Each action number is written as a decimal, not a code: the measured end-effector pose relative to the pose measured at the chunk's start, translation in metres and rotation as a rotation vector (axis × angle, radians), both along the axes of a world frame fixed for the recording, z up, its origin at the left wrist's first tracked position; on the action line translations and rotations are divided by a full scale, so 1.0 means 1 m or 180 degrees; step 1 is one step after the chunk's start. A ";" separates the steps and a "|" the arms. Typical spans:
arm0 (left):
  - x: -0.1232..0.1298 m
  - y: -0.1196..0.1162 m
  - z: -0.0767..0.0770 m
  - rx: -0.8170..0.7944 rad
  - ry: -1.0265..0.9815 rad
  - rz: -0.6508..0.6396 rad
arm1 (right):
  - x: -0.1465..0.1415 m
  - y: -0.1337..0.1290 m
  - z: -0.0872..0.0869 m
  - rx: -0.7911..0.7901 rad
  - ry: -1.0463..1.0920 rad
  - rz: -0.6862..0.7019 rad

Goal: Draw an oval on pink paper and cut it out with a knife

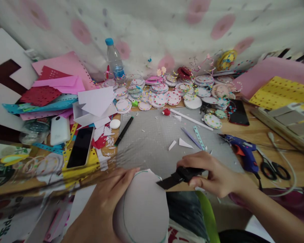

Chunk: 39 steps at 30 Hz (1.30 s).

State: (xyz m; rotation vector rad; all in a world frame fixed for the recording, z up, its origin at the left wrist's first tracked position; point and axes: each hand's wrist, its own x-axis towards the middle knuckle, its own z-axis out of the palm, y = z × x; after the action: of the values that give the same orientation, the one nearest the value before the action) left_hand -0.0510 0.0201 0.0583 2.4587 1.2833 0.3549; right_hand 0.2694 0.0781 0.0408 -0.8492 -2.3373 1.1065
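Note:
My left hand [106, 199] is wrapped round the left side of a white rounded piece [147, 209] with a green line along its edge, at the bottom centre. My right hand [210, 172] grips a black utility knife [184, 174], its dark blade pointing left. The blade's tip is at the upper right edge of the white piece; whether it touches is hard to tell. Beyond my hands lies a grey cutting mat [152, 145] with white paper scraps [185, 143], a black marker [124, 131] and a white strip [191, 119].
Stacks of decorated discs [159, 99] and a water bottle [115, 60] line the back. A blue glue gun [245, 153] and scissors [275, 169] lie at the right. Coloured papers [44, 96], a white box [87, 116] and a phone [80, 147] are at the left.

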 end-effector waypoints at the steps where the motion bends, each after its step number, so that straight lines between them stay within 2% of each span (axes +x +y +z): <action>1: 0.000 0.000 0.000 -0.0018 0.0009 0.0018 | 0.000 0.000 -0.001 0.0052 0.0008 0.0012; 7: 0.003 -0.005 -0.003 -0.0293 -0.0264 -0.0333 | -0.002 0.007 -0.020 0.0200 -0.0569 -0.0310; 9: 0.005 -0.005 -0.003 -0.0296 -0.0229 -0.0351 | 0.001 0.010 -0.026 0.0068 -0.0470 -0.0655; 11: 0.006 -0.002 -0.003 -0.0065 -0.0165 -0.0323 | 0.004 0.012 -0.029 -0.0254 -0.0170 -0.1136; 13: 0.007 0.004 -0.002 0.0256 0.0027 -0.0217 | 0.003 0.011 -0.027 -0.0815 0.0170 -0.1515; 15: 0.011 0.010 -0.002 0.0540 0.0216 -0.0082 | -0.005 0.007 -0.024 -0.1603 0.0566 -0.1651; 17: 0.017 0.016 -0.002 0.0681 0.0287 -0.0022 | -0.018 0.002 -0.021 -0.2470 0.1052 -0.1576; 20: 0.031 0.024 -0.004 0.0600 0.0223 -0.0094 | -0.043 -0.007 -0.019 -0.3544 0.1601 -0.1187; 22: 0.039 0.028 -0.005 0.0443 0.0174 -0.0141 | -0.056 -0.010 -0.019 -0.3944 0.1734 -0.1037; 25: 0.042 0.033 -0.006 0.0090 0.0105 -0.0045 | -0.062 -0.011 -0.019 -0.4101 0.1863 -0.1156; 28: 0.032 0.038 -0.006 -0.0587 -0.0182 0.0288 | -0.057 -0.009 -0.017 -0.4090 0.1959 -0.1332; 31: 0.022 0.045 -0.007 -0.1368 -0.0583 0.0671 | -0.051 -0.007 -0.015 -0.4112 0.1923 -0.1318; 34: 0.020 0.052 -0.004 -0.1880 -0.0789 0.0620 | -0.049 -0.007 -0.015 -0.4112 0.1858 -0.1161; 39: 0.027 0.055 0.003 -0.2412 -0.1217 0.0492 | -0.050 -0.011 -0.019 -0.4175 0.1942 -0.1034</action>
State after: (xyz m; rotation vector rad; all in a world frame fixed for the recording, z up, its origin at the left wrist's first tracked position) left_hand -0.0239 0.0754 0.0611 1.5791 1.1597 0.2862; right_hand 0.2191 0.0676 0.0219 -0.9825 -0.7543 2.2951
